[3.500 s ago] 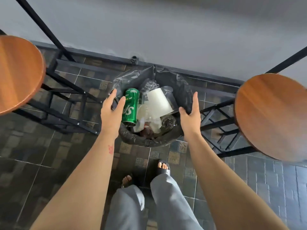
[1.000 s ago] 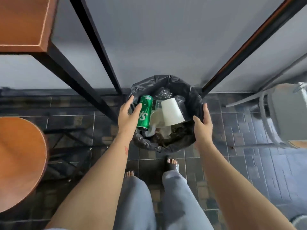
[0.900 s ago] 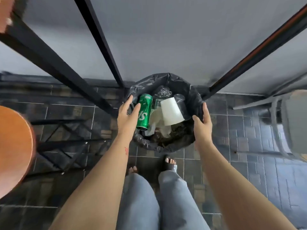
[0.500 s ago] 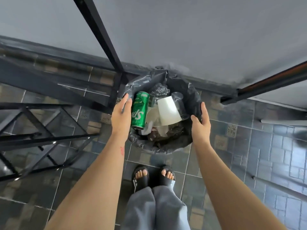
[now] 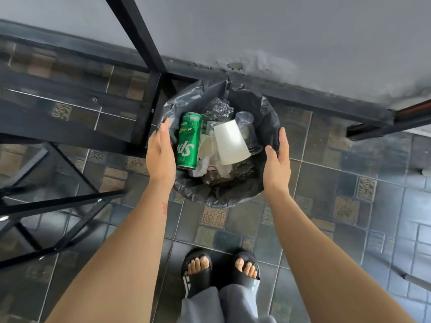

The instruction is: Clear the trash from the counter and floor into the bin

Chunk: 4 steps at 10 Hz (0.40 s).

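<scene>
Filling the top of the view, a plain grey wall [image 5: 279, 31] meets a dark patterned tile floor [image 5: 326, 206] along a black skirting strip. A black metal frame [image 5: 130, 31] slants down from the upper left to the floor, and its crossbars spread over the left side.

A round bin [image 5: 210, 197] lined with a black bag stands on the floor against the wall, just right of the frame's upright.

Two bare forearms reach from the bottom edge to the bin. The left hand [image 5: 161, 152] lies along the bin's left rim with its fingers straight and together, gripping nothing; the fingertips rest against the bag's folded edge. The right hand [image 5: 277, 162] is at the bin's right rim, fingers straight and thumb spread, palm turned toward the bin. Whether it touches the bag cannot be told.

Two feet in black sandals [image 5: 198, 271] stand on the floor just below the bin's near edge, with grey trouser legs below them.

The trash is inside the bin. A green drink can [image 5: 187, 141] lies along the left side, just beside the left hand. A white cup [image 5: 231, 143] lies tilted in the middle, mouth toward the near rim. A clear plastic cup [image 5: 247, 127] leans against its right side. Crumpled clear plastic [image 5: 218, 109] sits at the far rim, and white tissue [image 5: 205, 164] shows under the can's lower end.
</scene>
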Tool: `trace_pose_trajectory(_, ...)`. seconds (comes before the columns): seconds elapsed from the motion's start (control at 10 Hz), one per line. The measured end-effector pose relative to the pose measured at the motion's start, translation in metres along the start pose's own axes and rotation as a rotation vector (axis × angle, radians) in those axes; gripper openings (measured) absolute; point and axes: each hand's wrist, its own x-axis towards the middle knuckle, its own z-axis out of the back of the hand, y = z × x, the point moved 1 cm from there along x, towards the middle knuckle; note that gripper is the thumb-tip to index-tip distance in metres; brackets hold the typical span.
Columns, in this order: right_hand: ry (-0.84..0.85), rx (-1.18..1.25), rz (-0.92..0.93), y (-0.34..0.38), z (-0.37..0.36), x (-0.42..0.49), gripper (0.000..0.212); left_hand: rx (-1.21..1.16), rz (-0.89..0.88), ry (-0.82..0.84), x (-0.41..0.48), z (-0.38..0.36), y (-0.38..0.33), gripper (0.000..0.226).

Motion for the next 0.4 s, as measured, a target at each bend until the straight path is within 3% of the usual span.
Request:
trace_pose_trajectory(0.2,0.079,-0.281,0.190,-0.021,-0.006,0.001,0.068,0.227,-0.159,0.066,0.008,0.006,0.030,0.045)
trace_pose_trajectory(0.3,0.123,-0.551,0.230,-0.018,0.004,-0.006,0.073,0.344,-0.116,0.197,0.000,0.020,0.030,0.050)
trace_pose_trajectory(0.4,0.133,-0.850,0.228,-0.003,0.015,-0.020,0.072,0.539,-0.125,0.220,-0.010,0.031,0.012,0.060)
